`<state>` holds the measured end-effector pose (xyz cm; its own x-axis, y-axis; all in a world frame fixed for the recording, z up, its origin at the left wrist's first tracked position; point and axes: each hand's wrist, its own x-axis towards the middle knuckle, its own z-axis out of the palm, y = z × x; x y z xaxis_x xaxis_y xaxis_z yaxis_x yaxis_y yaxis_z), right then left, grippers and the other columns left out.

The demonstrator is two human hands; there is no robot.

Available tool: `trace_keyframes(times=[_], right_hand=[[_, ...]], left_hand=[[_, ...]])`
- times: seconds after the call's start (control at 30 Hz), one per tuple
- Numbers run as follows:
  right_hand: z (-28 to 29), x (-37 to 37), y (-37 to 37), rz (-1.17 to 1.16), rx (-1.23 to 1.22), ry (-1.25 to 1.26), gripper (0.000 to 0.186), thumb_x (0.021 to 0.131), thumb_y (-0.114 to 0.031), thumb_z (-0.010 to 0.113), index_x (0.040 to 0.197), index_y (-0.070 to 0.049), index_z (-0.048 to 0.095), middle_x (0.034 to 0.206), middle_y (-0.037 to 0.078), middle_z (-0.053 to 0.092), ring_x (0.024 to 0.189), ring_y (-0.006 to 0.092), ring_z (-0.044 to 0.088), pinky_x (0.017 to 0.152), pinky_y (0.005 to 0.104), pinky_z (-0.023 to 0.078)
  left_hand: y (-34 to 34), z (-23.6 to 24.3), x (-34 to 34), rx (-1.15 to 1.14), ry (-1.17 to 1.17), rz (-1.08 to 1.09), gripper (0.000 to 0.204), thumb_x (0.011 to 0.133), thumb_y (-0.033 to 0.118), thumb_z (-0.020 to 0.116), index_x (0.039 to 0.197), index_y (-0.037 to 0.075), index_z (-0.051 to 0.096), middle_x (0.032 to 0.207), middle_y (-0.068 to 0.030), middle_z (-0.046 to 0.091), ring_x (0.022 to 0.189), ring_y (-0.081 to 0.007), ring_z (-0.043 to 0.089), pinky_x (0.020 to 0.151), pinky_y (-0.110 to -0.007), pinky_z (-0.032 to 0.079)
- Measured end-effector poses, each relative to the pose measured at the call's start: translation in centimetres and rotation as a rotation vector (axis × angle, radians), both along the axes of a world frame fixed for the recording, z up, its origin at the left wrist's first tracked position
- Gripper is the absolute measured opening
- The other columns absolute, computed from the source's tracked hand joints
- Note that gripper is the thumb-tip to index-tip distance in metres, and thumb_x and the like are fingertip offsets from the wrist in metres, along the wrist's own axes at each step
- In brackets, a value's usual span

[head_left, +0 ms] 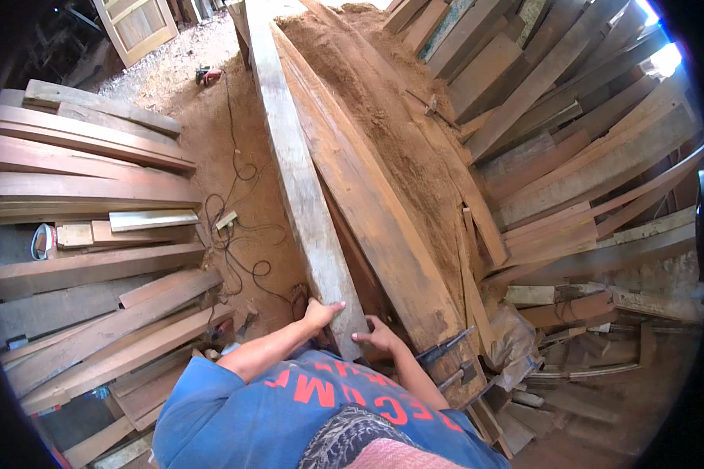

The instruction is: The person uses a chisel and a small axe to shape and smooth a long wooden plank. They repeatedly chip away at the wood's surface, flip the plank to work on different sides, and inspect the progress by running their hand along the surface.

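Observation:
A long, weathered grey wooden beam [301,168] runs from just before my body to the far end of the workspace. My left hand [321,313] grips its near end from the left, thumb over the top face and other fingers partly hidden. At the right edge of the same end, my right hand [378,334] is closed, its thumb against the wood; the fingers' undersides do not show. Beside the beam, slightly apart at this end, lies a wide brown timber [375,227]. Dark metal hand tools [454,340] rest on that timber's near end, right of my right hand.
Stacks of boards [94,187] line the left side, and more planks [594,180] lean on the right. A black cord [231,250] coils over the sawdust-covered floor near a red power tool [207,75]. Clear plastic [516,344] lies at the right. A panelled wooden door [137,27] stands far left.

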<state>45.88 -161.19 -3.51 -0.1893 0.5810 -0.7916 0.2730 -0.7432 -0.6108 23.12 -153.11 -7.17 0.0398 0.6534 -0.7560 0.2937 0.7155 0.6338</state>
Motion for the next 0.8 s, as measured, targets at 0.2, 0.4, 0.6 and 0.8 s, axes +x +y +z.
trace_keyframes(times=[0.2, 0.4, 0.6, 0.8], right_hand=[[3.0, 1.2, -0.7, 0.101, 0.300, -0.077, 0.111, 0.080, -0.037, 0.092, 0.163, -0.005, 0.026, 0.158, 0.021, 0.044, 0.145, 0.0302, 0.047, 0.122, 0.0434, 0.037], [1.4, 4.0, 0.1, -0.125, 0.084, 0.298, 0.111, 0.079, -0.030, 0.088, 0.166, -0.010, 0.023, 0.156, 0.017, 0.046, 0.144, 0.0303, 0.046, 0.120, 0.0448, 0.038], [0.8, 5.2, 1.1, -0.128, 0.044, 0.376, 0.111, 0.074, -0.025, 0.091, 0.164, -0.012, 0.028, 0.152, 0.014, 0.051, 0.145, 0.0296, 0.044, 0.122, 0.0466, 0.034], [2.6, 5.7, 1.3, -0.111, 0.020, 0.369, 0.110, 0.075, -0.027, 0.092, 0.164, -0.012, 0.030, 0.152, 0.016, 0.051, 0.144, 0.0307, 0.046, 0.120, 0.0478, 0.037]], left_hand=[[-0.1, 5.2, 5.0, 0.081, 0.251, -0.071, 0.104, 0.076, 0.053, 0.090, 0.135, -0.014, 0.037, 0.134, -0.0387, 0.060, 0.126, -0.0484, 0.062, 0.106, -0.050, 0.051], [0.8, 5.9, 6.6, 0.158, 0.108, -0.118, 0.093, 0.082, 0.054, 0.085, 0.131, -0.013, 0.041, 0.126, -0.0377, 0.064, 0.120, -0.0473, 0.066, 0.103, -0.048, 0.053], [1.5, 6.0, 7.0, 0.238, 0.135, -0.161, 0.090, 0.086, 0.054, 0.082, 0.137, -0.009, 0.042, 0.125, -0.0343, 0.067, 0.121, -0.0446, 0.067, 0.103, -0.047, 0.053], [1.6, 6.2, 6.9, 0.148, 0.024, -0.154, 0.106, 0.086, 0.053, 0.084, 0.153, -0.009, 0.031, 0.137, -0.0283, 0.063, 0.132, -0.0375, 0.061, 0.110, -0.046, 0.049]])
